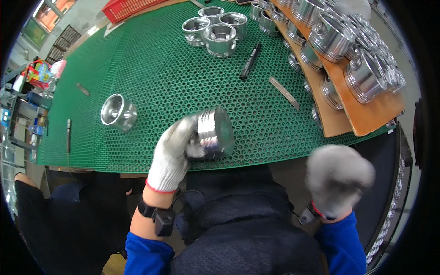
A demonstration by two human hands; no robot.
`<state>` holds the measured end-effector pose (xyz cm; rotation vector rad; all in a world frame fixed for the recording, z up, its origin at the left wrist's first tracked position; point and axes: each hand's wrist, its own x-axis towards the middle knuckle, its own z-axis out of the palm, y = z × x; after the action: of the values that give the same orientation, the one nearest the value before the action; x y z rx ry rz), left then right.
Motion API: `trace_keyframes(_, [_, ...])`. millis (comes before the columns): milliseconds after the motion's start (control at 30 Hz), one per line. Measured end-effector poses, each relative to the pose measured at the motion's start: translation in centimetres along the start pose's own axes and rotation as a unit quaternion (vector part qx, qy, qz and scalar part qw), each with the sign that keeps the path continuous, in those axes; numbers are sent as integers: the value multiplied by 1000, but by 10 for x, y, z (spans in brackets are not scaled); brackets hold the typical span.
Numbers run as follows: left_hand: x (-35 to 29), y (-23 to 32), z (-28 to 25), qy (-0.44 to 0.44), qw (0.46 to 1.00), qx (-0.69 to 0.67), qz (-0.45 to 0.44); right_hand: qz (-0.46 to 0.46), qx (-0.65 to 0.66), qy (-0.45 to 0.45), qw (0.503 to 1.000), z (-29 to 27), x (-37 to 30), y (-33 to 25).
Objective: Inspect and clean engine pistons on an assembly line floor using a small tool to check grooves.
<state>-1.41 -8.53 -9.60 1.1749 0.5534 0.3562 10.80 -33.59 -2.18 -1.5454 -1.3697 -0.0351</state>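
Left hand [173,145]: grip wrapped round 1 metal piston [214,130], held above the near edge of the green tabletop [169,82]. Right hand [340,178]: past the edge, blurred, can't tell the grip. 1 lone piston [118,112] at left; 4 clustered pistons [220,42] at back; many more, uncountable, on 2 stacked brown boards [376,114]. 1 black marker [250,61] near the cluster. 1 red crate [133,8], contents can't be made out.
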Motion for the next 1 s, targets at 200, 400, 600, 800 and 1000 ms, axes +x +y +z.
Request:
trace_keyframes(200, [-69,55,-67,61,943,326,29,81,-292,4,953,-32,-16,-67])
trace_keyframes(400, [-40,117,-157,227,641,714,166,-61,-778,15,625,-26,-23,-68])
trace_keyframes(600, [44,114,-259,237,447,843,181,-52,-80,293,951,-18,-30,-34])
trace_keyframes(800, [27,83,-181,174,648,642,371,20,-254,-12,967,8,-12,12])
trace_keyframes(1000, [36,79,-170,44,438,781,443,65,-388,-103,914,31,-24,65])
